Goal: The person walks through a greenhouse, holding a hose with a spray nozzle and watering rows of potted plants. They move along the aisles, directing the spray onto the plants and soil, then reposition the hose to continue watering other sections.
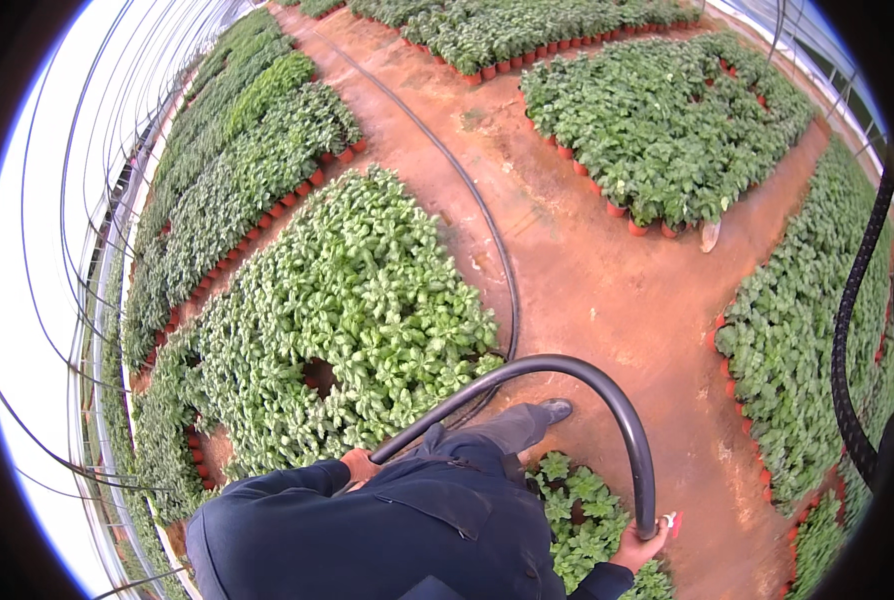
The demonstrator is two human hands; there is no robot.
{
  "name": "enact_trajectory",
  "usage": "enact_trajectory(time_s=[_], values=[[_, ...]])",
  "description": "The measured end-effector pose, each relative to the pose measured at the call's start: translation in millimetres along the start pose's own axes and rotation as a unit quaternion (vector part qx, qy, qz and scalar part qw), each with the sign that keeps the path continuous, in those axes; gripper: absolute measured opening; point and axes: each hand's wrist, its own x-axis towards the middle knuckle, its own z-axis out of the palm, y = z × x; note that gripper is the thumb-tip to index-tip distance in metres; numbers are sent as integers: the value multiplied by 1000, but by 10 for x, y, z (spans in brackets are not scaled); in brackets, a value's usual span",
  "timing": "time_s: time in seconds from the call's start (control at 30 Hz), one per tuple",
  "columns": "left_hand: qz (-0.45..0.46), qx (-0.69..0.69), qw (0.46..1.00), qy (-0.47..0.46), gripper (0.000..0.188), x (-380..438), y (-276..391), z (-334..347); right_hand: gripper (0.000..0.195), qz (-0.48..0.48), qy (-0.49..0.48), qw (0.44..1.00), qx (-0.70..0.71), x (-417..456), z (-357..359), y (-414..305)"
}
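Note:
A thick black hose (pixel 563 365) arches in front of my body from one hand to the other. My left hand (pixel 360 466) grips it at my waist, partly hidden by the dark jacket sleeve. Lower right, my right hand (pixel 639 547) is wrapped around the hose near the point where it drops out of sight. Beside those fingers a small white-and-red piece (pixel 674 523) sticks out, too small to tell what it is. Leafy potted plants (pixel 589 510) stand between my right arm and my legs. One shoe (pixel 557 409) rests on the reddish ground (pixel 604 315).
A dense block of green plants (pixel 342 300) borders my left side. More plants in red pots stand ahead (pixel 664 135), far left (pixel 229 187) and right (pixel 799 330). A hose line (pixel 484 202) runs along the ground path. Greenhouse hoops (pixel 71 180) curve at the left.

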Motion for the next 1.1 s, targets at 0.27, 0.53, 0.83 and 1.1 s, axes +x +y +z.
enact_trajectory(time_s=[0.27,0.53,0.83,1.1], values=[[32,-118,988,-95,36,-91,2627,-1359,12,-28,51,994,93,670,653,-651],[441,-58,895,-29,53,-1010,5359,-1460,10,-81,37,939,333,1346,424,-1692],[136,50,974,-173,25,-765,5185,-932,11,-205,277,919,190,2142,-601,-2502],[547,309,730,268,33,-2655,8443,-307,23,-330,396,636,-574,2817,-2292,-3370]])
